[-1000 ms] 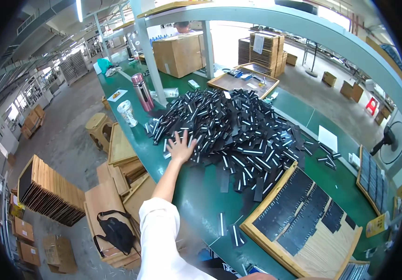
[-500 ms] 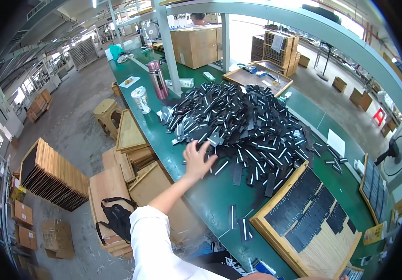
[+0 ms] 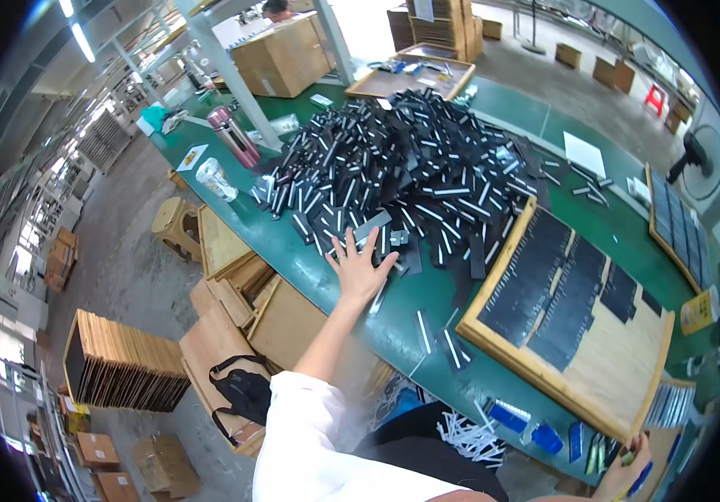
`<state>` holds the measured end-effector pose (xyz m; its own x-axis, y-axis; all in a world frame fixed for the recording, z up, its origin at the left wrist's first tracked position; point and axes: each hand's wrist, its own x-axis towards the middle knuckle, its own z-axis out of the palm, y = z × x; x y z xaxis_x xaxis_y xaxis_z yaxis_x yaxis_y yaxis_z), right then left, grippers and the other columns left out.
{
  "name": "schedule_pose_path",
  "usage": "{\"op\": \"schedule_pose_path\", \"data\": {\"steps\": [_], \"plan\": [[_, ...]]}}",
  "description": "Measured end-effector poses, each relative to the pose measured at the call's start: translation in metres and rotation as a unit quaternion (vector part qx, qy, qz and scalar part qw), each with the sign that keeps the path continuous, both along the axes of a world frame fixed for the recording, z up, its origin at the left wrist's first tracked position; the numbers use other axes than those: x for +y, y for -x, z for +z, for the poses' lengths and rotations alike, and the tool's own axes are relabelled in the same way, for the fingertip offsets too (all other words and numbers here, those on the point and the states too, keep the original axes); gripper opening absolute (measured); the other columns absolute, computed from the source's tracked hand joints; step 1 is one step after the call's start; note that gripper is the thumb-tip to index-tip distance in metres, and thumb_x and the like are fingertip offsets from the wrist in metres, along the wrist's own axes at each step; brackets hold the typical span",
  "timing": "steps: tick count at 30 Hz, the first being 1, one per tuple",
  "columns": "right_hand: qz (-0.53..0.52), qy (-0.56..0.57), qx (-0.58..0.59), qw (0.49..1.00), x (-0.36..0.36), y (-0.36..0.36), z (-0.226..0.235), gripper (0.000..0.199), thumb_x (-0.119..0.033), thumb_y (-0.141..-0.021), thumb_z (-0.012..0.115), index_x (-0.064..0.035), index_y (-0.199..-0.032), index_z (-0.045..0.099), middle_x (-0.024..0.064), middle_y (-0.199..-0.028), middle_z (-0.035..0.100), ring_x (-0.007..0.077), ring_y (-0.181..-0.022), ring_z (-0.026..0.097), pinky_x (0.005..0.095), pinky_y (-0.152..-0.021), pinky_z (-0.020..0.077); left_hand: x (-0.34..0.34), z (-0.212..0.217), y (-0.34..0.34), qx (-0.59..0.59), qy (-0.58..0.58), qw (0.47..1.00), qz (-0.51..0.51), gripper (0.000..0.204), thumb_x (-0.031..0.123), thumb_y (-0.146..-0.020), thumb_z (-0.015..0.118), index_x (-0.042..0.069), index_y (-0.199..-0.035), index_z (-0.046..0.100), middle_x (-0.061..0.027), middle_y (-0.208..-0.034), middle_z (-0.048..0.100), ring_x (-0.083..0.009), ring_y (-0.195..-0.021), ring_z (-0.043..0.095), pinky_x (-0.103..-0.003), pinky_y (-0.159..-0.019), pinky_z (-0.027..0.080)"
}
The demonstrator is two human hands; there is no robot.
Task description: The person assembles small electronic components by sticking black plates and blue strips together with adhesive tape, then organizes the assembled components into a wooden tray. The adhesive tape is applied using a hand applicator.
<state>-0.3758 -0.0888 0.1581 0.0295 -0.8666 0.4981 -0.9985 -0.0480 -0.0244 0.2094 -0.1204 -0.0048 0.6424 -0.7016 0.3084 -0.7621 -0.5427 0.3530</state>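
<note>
1. Progress: on a green counter [image 3: 293, 255], a wood-framed tray [image 3: 590, 368] at right is partly filled. Dark strips cover roughly half or more of it in tight rows; its near right part is bare wood.
2. Left over: a large heap of black strips [image 3: 410, 159], many marked with white bars, lies loose mid-counter, left of and beyond the tray. Judging by this, much sorting remains.
3. Left hand [image 3: 360, 272]: one, open, fingers spread over the heap's near edge; no firm grip shows.
4. Right hand [image 3: 626, 470]: one, fingers curled at the tray's near corner, small blue and green items beside them; I cannot tell whether it grips.
5. Counts: one part-filled tray; one heap, its strips too many and overlapped to count; two stray strips [image 3: 424, 332] between heap and tray; one pink flask [image 3: 234, 138]; one patterned cup [image 3: 215, 180].
</note>
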Motion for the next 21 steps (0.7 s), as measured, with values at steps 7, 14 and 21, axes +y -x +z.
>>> {"op": "schedule_pose_path", "data": {"steps": [7, 14, 21], "plan": [[0.042, 0.038, -0.166, 0.984, -0.005, 0.075, -0.061, 0.029, -0.001, -0.092, 0.062, 0.0011, -0.121, 0.058, 0.0121, -0.101, 0.059, 0.0212, -0.093, 0.061, 0.0322, -0.083, 0.0482, 0.0, -0.002, 0.094, 0.061, 0.026, 0.997, -0.035, 0.052, 0.059, -0.089, 0.055, 0.029, -0.132, 0.059, -0.0232, -0.149, 0.032, -0.055, -0.14, 0.012, -0.072, -0.108, 0.004], [0.075, 0.004, -0.292, 0.954, -0.008, 0.098, -0.09, 0.037, -0.002, -0.091, 0.064, -0.0022, -0.127, 0.055, 0.0127, -0.106, 0.065, 0.0206, -0.099, 0.062, 0.0313, -0.089, 0.047, 0.022, 0.001, 0.082, 0.148, 0.286, 0.947, 0.001, 0.025, 0.033, -0.092, 0.064, 0.014, -0.106, 0.072, -0.0175, -0.127, 0.05, -0.0343, -0.122, 0.046, -0.047, -0.103, 0.032], [-0.087, -0.055, -0.27, 0.957, -0.001, 0.066, -0.035, 0.033, -0.016, -0.089, 0.07, -0.0087, -0.121, 0.063, 0.0091, -0.095, 0.069, 0.0159, -0.077, 0.06, 0.0248, -0.064, 0.0486, 0.027, -0.008, -0.067, 0.032, 0.36, 0.931, 0.053, 0.019, 0.019, -0.09, 0.064, 0.002, -0.098, 0.067, -0.0175, -0.112, 0.057, -0.0327, -0.108, 0.056, -0.04, -0.094, 0.045]]}}
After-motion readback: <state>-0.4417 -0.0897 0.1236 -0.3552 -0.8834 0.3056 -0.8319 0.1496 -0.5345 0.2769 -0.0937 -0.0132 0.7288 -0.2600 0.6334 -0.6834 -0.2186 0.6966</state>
